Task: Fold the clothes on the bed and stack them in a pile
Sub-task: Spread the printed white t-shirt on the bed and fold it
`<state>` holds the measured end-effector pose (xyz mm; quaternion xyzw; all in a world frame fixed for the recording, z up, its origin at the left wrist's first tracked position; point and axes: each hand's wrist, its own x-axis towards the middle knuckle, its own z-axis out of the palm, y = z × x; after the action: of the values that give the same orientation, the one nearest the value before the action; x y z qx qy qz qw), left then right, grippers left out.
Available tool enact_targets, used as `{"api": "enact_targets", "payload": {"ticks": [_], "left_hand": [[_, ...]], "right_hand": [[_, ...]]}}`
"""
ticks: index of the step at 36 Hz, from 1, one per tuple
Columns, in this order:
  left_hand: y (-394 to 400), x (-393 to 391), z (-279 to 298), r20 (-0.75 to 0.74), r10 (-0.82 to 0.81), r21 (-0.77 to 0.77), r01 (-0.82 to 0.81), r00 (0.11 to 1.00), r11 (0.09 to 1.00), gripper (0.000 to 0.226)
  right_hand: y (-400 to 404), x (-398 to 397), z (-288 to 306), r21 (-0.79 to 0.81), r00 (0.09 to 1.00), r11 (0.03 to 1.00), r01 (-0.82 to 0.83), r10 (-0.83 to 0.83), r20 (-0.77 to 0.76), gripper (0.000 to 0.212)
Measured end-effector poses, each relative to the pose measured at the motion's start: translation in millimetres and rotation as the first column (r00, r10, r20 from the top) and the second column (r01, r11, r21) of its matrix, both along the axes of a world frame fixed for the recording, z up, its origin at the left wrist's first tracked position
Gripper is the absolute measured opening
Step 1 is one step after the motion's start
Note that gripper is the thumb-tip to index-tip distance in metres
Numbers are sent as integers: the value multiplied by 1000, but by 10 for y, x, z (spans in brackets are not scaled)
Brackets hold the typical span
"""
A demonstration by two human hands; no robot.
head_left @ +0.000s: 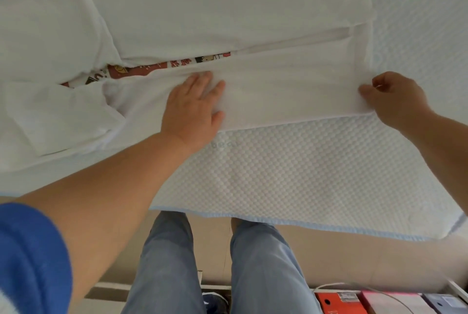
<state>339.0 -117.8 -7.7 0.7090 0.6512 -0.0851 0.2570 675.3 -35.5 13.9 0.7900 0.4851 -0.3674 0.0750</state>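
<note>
In the head view, a white shirt (pixel 228 34) is seen spread flat across the bed (pixel 291 174), which is covered with a white dimpled mattress pad edged in pale blue. The two sides of the shirt are folded in toward the middle, and a strip of red and black cartoon print (pixel 157 66) is left showing in the gap between them. A sleeve is seen folded at the left end of the shirt.

The left hand (pixel 195 108) is laid flat on the near folded panel, with the fingers straight and spread, so the cloth is pressed and not gripped. The right hand (pixel 395 98) is placed at the right end of the same panel, where the hem is pinched between the thumb and curled fingers.

A blue sleeve (pixel 30 258) is seen at the lower left. Legs in blue jeans (pixel 260 268) are seen below the bed's edge, and an orange box (pixel 339 302) stands on the floor near other boxes.
</note>
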Motion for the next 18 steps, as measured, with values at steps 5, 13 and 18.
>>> {"api": "enact_targets", "payload": {"ticks": [5,13,18], "left_hand": [[-89,110,-82,-34,66,-48,-67,997,997,69],[56,75,121,114,256,-69,-250,960,966,59],[-68,-300,461,162,451,36,-462,878,886,41]], "right_hand": [[-52,-49,-13,27,999,1000,10,-11,49,16],[-276,-492,234,319,989,937,-143,124,81,44],[-458,-1138,310,233,949,937,-261,294,-116,31]]}}
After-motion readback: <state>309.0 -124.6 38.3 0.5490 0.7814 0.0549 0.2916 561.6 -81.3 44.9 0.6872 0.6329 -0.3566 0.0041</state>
